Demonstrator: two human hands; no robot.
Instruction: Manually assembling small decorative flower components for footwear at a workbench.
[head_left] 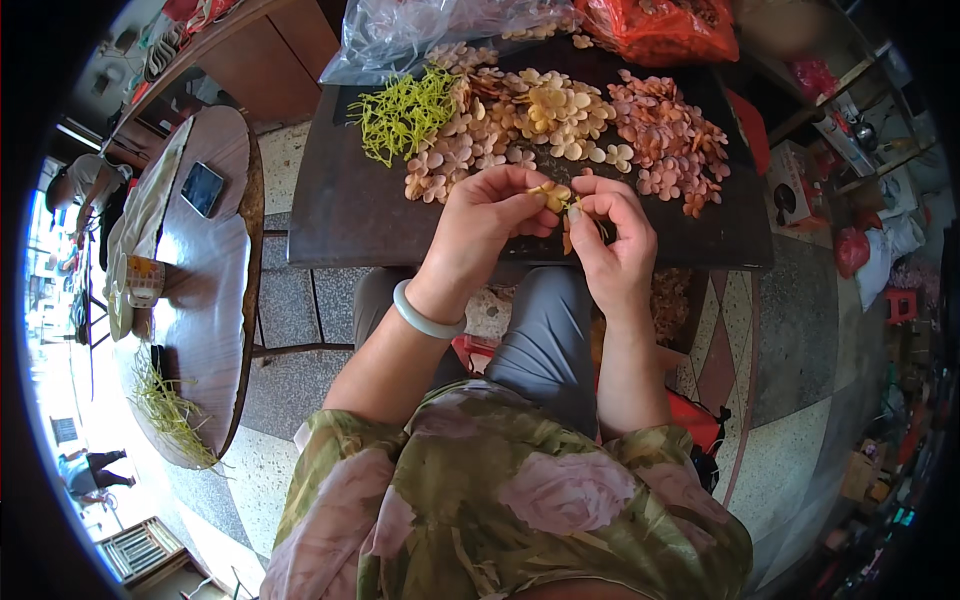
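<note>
Both hands meeting over near edge of dark table (pixel 340 215), about mid-width. Left hand (pixel 487 222) pinched narrow on small yellow flower piece (pixel 553 194), held betw. thumb & fingertips. Right hand (pixel 612 235) touching same piece from its right side, fingers curled tight on it w/ a thin stem. Piles of fabric petals (pixel 560 115) just beyond hands toward far edge; green stems (pixel 402 112) near far-left corner.
</note>
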